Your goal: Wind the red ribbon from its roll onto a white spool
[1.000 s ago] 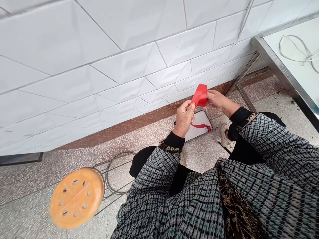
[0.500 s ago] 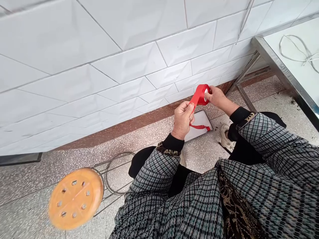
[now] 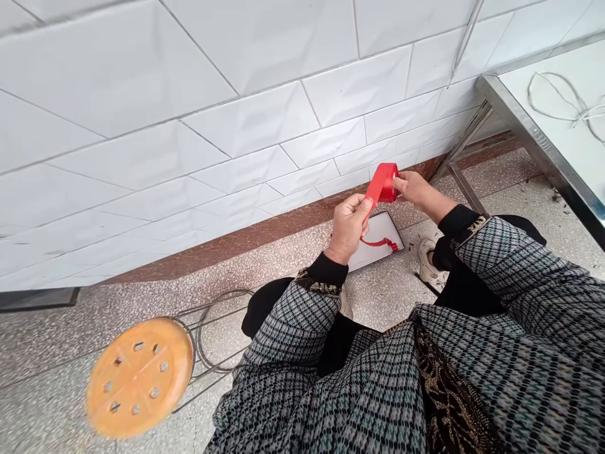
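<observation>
My right hand (image 3: 410, 188) grips a roll of red ribbon (image 3: 388, 183) from its right side, with the thumb at the white core. A flat stretch of the ribbon runs down and left from the roll to my left hand (image 3: 350, 224), which pinches it between thumb and fingers. Below the left hand, the loose ribbon end (image 3: 378, 242) trails over a white, dark-edged box or tray (image 3: 385, 224) on the floor. A small red bunch lies at that end. My left palm is hidden from view.
A round orange stool (image 3: 139, 378) with a wire frame stands at the lower left. White tiled wall (image 3: 265, 126) rises in front. At the right is a metal-framed table (image 3: 513, 107) with a coiled white cable (image 3: 562, 94). My shoe (image 3: 429, 261) rests on the speckled floor.
The roll has turned slightly in my right hand, so less of its white core shows. Both hands keep their hold on roll and ribbon, and the view has shifted a little.
</observation>
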Demonstrator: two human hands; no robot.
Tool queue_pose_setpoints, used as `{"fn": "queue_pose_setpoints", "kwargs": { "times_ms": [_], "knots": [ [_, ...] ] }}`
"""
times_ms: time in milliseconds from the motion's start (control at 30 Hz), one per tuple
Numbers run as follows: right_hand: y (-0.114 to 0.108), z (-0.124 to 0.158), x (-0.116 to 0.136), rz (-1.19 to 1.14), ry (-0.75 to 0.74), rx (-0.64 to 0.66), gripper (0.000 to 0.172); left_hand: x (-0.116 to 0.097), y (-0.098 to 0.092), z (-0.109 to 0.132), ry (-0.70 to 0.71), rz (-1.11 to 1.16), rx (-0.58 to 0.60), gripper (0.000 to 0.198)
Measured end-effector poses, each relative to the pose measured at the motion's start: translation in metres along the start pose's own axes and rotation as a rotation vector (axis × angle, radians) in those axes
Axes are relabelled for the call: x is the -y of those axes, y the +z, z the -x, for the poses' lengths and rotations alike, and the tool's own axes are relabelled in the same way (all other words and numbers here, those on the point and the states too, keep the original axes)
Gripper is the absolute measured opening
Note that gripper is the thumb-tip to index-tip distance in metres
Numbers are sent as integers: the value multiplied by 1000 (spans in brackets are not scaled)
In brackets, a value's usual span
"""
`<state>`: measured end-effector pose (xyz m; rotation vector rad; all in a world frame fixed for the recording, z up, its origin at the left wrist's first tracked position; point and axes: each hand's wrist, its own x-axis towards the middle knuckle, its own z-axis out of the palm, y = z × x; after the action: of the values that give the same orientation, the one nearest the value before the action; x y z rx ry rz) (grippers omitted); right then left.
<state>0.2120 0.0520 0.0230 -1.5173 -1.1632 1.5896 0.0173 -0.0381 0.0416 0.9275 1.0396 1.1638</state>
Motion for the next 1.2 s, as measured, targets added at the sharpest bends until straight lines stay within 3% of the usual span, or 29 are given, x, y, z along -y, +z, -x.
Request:
{"fn": "queue_pose_setpoints", "kwargs": {
  "times_ms": [133, 333, 500, 700, 867, 967, 1200],
  "knots": [
    [10, 13, 12, -107, 138, -31, 28, 12, 9, -1, -72, -79, 8, 49],
    [15, 21, 19, -202, 179, -15, 36, 17, 15, -3, -95, -79, 15, 47],
    [15, 20, 14, -280, 179, 54, 26, 19, 14, -4, -98, -123, 32, 48],
    [20, 24, 16, -424, 254, 155, 23, 22, 11, -5, -13, -264, -64, 42],
    [20, 27, 17, -446, 276, 243, 25, 21, 11, -4, -53, -209, -103, 40],
    [14, 24, 15, -420, 276, 291, 21, 19, 9, -5, -2, -181, -135, 37],
    [3, 21, 15, -368, 291, 361, 13, 15, 3, -6, 154, -331, 1, 44]
  ]
}}
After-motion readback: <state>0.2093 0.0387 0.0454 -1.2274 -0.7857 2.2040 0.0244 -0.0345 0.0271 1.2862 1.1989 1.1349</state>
